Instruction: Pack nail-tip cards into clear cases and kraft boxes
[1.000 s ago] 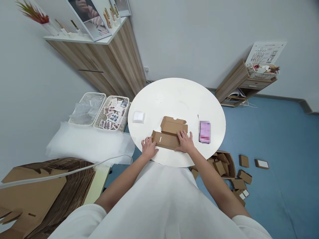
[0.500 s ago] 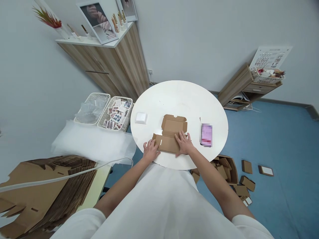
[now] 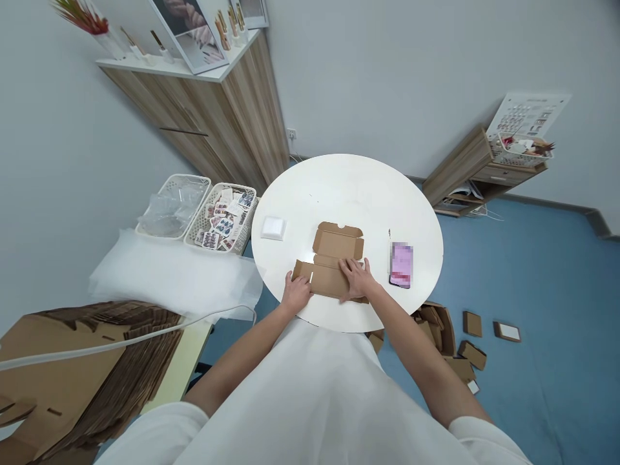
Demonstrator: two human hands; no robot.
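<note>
A flat brown cardboard box blank (image 3: 335, 244) lies unfolded near the front of the round white table (image 3: 353, 194). My right hand (image 3: 357, 278) lies flat on the near panel of the blank, fingers spread, pressing it down. My left hand (image 3: 296, 292) rests at the blank's left end, fingers curled over the side flap. A phone (image 3: 401, 265) with a pink screen lies just right of my right hand. A small white square pad (image 3: 272, 228) sits on the table's left side.
Two white baskets (image 3: 194, 210) stand left of the table, one with plastic bags, one with printed cards. A stack of flat cardboard (image 3: 87, 368) lies at lower left. A box of folded cartons (image 3: 438, 323) and loose cartons lie on the blue floor at right. Wooden cabinets stand against the wall.
My left hand has slid right onto the blank's left flap and curled over it. My right hand stays pressed on the near panel. The view shifted slightly.
</note>
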